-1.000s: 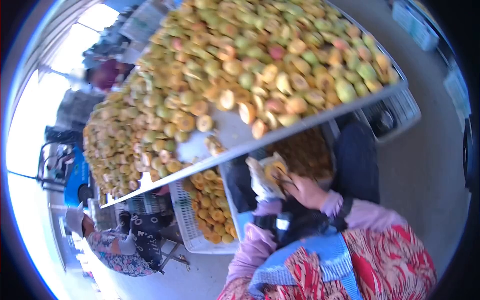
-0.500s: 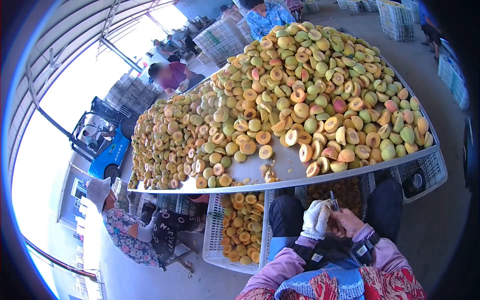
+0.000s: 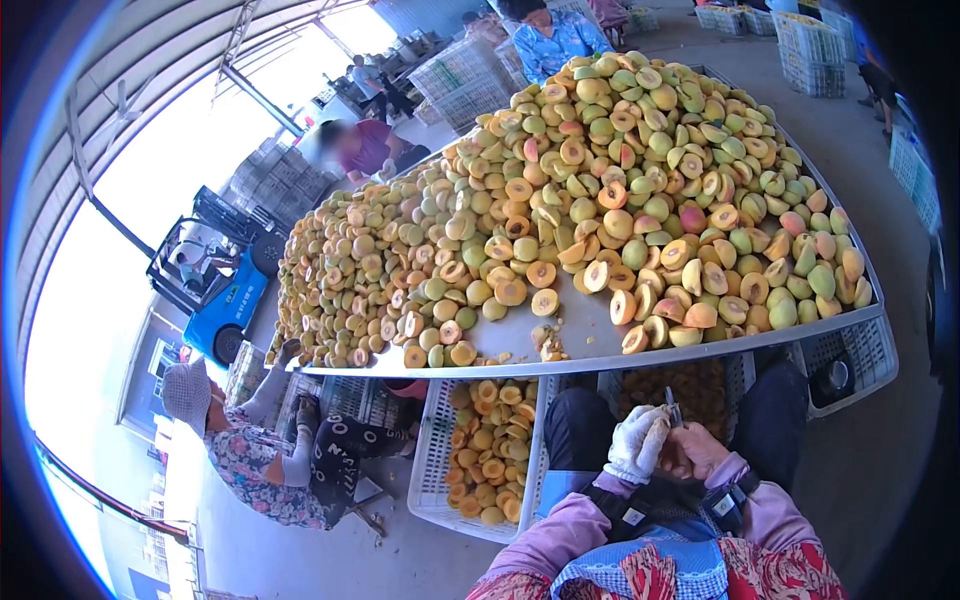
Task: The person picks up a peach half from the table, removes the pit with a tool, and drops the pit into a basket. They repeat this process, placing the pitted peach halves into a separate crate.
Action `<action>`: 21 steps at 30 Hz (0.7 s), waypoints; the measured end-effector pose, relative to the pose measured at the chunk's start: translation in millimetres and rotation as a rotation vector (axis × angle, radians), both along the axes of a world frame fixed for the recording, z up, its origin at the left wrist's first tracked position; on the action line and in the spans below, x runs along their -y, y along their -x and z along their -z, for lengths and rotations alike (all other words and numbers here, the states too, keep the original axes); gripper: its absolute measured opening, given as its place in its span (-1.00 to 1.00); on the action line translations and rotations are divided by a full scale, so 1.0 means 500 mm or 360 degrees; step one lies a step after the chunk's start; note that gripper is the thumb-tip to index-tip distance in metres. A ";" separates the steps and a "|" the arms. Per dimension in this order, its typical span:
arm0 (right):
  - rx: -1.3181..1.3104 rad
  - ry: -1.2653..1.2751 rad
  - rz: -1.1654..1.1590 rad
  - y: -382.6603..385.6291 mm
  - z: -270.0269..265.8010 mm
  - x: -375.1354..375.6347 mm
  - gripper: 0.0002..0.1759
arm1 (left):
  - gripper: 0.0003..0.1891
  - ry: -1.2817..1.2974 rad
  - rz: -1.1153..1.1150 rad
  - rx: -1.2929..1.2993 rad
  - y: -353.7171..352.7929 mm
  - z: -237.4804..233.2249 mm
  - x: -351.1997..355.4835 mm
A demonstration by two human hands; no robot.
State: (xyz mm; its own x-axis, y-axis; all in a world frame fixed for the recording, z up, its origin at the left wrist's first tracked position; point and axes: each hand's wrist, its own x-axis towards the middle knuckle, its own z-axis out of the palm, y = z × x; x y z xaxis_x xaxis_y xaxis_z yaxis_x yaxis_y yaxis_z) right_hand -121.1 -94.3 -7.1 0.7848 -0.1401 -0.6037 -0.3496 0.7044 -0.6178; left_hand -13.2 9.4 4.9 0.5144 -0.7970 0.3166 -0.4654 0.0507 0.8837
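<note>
My left hand (image 3: 636, 444), in a white glove, is closed round a small brownish piece, probably fruit, at its fingertips. My bare right hand (image 3: 695, 450) is closed on a small metal tool (image 3: 674, 406) whose tip points up beside that piece. Both hands are together above my lap, below the table edge. In front of them the metal table (image 3: 590, 325) bears a big heap of halved fruit (image 3: 600, 200). Some scraps (image 3: 548, 343) lie near its front edge.
A white crate of fruit halves (image 3: 428, 480) stands left of my knees, another crate (image 3: 880, 352) at the right. A co-worker in a hat (image 3: 265, 455) sits at the left; two people are across the table. A blue forklift (image 3: 225, 305) stands farther back.
The whole view has shifted slightly. The hat-wearing co-worker has raised an arm to the table's edge. My hands remain together in nearly the same pose.
</note>
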 end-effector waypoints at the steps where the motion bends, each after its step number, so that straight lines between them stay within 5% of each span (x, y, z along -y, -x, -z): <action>1: 0.0015 -0.0026 -0.0020 0.003 0.014 0.006 -0.72 | -0.73 -0.0010 0.0007 0.0015 0.000 -0.003 -0.001; 6: 0.0026 0.0035 -0.0084 0.001 0.029 0.000 -0.82 | -0.75 -0.0034 -0.0012 0.0054 0.008 -0.003 0.000; 8: 0.0055 0.0077 0.0430 -0.017 0.035 -0.047 -0.85 | -0.73 0.0070 -0.0108 -0.0055 0.004 0.057 0.013; 10: 0.0062 0.0053 0.0405 -0.013 0.018 -0.034 -0.86 | -0.60 -0.0160 -0.0566 -0.1703 0.009 -0.022 0.044; 12: 0.0009 0.0534 0.0470 0.000 0.061 -0.036 -0.85 | -0.44 0.0079 -0.0572 -0.1917 -0.015 -0.050 0.044; 14: -0.0054 0.1257 0.0353 0.019 0.137 -0.025 -0.79 | -0.33 0.0148 -0.0521 -0.2112 -0.032 -0.066 0.042; 16: 0.0002 0.1323 0.0322 0.031 0.004 -0.050 -0.62 | -0.29 0.0107 -0.0486 -0.2090 -0.044 -0.048 0.044; 21: 0.0310 0.1681 0.0090 0.019 0.002 -0.086 -0.61 | -0.22 0.0071 -0.0526 -0.2077 -0.039 -0.013 0.037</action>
